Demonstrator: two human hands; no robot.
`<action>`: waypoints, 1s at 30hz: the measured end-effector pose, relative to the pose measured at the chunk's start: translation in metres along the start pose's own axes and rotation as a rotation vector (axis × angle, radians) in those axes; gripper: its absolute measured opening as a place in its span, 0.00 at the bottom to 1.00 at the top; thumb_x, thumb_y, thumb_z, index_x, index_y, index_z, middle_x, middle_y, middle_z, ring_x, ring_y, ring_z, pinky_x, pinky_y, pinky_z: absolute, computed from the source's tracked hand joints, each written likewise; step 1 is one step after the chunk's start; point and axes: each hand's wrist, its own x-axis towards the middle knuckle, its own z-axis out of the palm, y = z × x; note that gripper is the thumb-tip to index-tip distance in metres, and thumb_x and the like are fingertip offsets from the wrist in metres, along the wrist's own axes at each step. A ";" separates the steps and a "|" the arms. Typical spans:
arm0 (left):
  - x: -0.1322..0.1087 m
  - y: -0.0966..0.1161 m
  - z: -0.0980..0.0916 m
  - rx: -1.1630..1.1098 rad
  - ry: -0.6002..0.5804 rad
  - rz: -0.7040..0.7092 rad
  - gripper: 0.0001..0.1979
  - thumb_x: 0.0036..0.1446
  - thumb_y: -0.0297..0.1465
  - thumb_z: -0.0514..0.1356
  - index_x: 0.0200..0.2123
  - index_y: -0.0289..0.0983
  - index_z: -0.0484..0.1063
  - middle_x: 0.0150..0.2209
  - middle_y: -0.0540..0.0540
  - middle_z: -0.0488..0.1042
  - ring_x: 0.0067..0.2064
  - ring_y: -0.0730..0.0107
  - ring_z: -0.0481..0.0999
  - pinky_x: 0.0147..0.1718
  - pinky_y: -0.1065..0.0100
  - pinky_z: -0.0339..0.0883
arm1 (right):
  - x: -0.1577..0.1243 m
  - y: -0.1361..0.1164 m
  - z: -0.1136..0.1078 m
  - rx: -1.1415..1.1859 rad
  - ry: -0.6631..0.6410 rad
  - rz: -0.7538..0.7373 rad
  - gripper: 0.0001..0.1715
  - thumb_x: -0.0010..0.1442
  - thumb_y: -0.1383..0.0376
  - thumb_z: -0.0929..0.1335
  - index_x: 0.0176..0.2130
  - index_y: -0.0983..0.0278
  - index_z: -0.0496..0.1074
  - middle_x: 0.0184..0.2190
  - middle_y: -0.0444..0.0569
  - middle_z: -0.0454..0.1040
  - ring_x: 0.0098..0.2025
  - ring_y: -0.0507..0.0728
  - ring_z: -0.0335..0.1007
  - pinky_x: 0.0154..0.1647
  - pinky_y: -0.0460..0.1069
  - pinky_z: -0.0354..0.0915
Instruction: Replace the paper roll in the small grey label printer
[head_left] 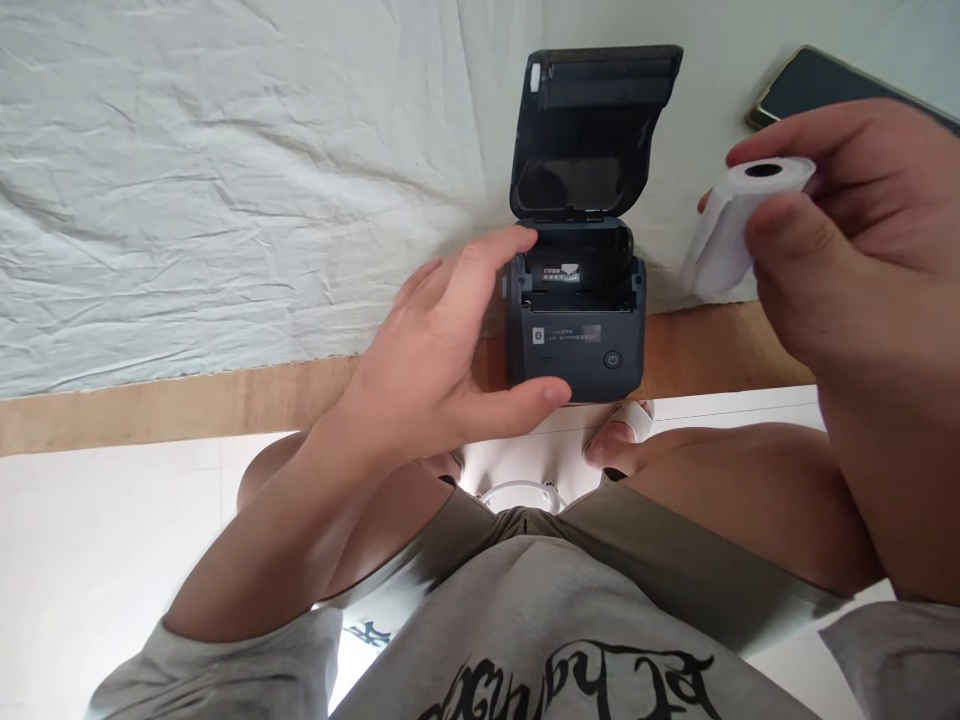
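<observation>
A small dark label printer (577, 350) sits at the table's front edge with its lid (589, 130) raised, so its inner compartment shows. My left hand (442, 350) spans the printer's left side, thumb along the front edge and forefinger by the hinge, fingers wide apart. Off to the right and above the table, my right hand (847, 230) pinches a white paper roll (739, 220) between thumb and fingers. The roll has a dark core, and a loose flap of paper hangs from its left side. Part of the roll is hidden behind the thumb.
A dark phone (840, 85) lies at the upper right, partly behind my right hand. A wrinkled pale cloth (225, 180) covers the table, leaving a strip of wooden edge (187, 410) bare. My legs are below that edge.
</observation>
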 end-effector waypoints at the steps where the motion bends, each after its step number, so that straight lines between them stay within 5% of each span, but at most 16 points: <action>1: 0.001 -0.001 0.000 -0.018 0.008 0.007 0.43 0.75 0.63 0.59 0.77 0.39 0.62 0.78 0.35 0.72 0.78 0.35 0.74 0.79 0.36 0.67 | -0.001 0.001 0.000 -0.059 0.031 -0.053 0.35 0.69 0.31 0.74 0.59 0.49 0.86 0.41 0.45 0.81 0.42 0.51 0.78 0.47 0.55 0.77; 5: 0.001 -0.008 0.003 -0.030 0.043 0.043 0.44 0.78 0.66 0.52 0.77 0.38 0.63 0.77 0.35 0.73 0.79 0.38 0.73 0.78 0.42 0.71 | -0.004 0.007 0.004 -0.195 -0.050 -0.081 0.22 0.73 0.53 0.76 0.63 0.51 0.82 0.51 0.46 0.83 0.49 0.53 0.82 0.55 0.57 0.80; 8: 0.000 -0.011 0.007 -0.045 0.086 0.069 0.43 0.80 0.66 0.48 0.76 0.38 0.63 0.78 0.34 0.73 0.80 0.44 0.72 0.78 0.45 0.69 | -0.003 0.013 0.007 -0.173 -0.125 -0.045 0.24 0.69 0.60 0.75 0.63 0.51 0.78 0.54 0.46 0.84 0.50 0.55 0.83 0.55 0.58 0.80; 12: -0.002 -0.009 0.008 -0.084 0.141 0.086 0.40 0.83 0.61 0.49 0.74 0.33 0.65 0.77 0.30 0.74 0.79 0.47 0.73 0.78 0.47 0.69 | 0.003 0.018 0.006 -0.215 -0.248 0.016 0.33 0.65 0.59 0.77 0.66 0.48 0.73 0.54 0.45 0.85 0.47 0.58 0.82 0.54 0.62 0.80; 16: -0.002 -0.008 0.010 -0.109 0.147 0.084 0.37 0.83 0.61 0.49 0.74 0.37 0.66 0.76 0.32 0.74 0.79 0.47 0.74 0.78 0.47 0.69 | 0.010 0.019 0.002 -0.303 -0.358 0.058 0.20 0.66 0.55 0.76 0.56 0.48 0.78 0.45 0.45 0.83 0.38 0.57 0.75 0.46 0.62 0.77; 20: -0.001 -0.010 0.015 -0.096 0.167 0.096 0.41 0.84 0.63 0.45 0.73 0.33 0.67 0.74 0.28 0.75 0.77 0.45 0.75 0.76 0.43 0.70 | 0.013 0.018 0.000 -0.294 -0.347 -0.043 0.21 0.63 0.56 0.76 0.55 0.49 0.76 0.50 0.47 0.81 0.46 0.58 0.76 0.53 0.62 0.77; 24: -0.001 -0.012 0.020 -0.005 0.182 0.118 0.44 0.84 0.63 0.42 0.73 0.30 0.69 0.73 0.28 0.75 0.75 0.45 0.76 0.72 0.45 0.73 | 0.010 0.010 0.002 -0.317 -0.344 0.003 0.22 0.64 0.56 0.75 0.57 0.50 0.74 0.46 0.45 0.80 0.40 0.55 0.73 0.47 0.60 0.75; 30: -0.002 -0.013 0.021 0.050 0.141 0.081 0.45 0.83 0.64 0.36 0.76 0.34 0.65 0.76 0.31 0.72 0.77 0.47 0.74 0.74 0.46 0.71 | 0.001 -0.001 0.005 -0.280 -0.166 0.038 0.16 0.59 0.59 0.73 0.48 0.53 0.76 0.49 0.43 0.85 0.45 0.57 0.77 0.49 0.59 0.75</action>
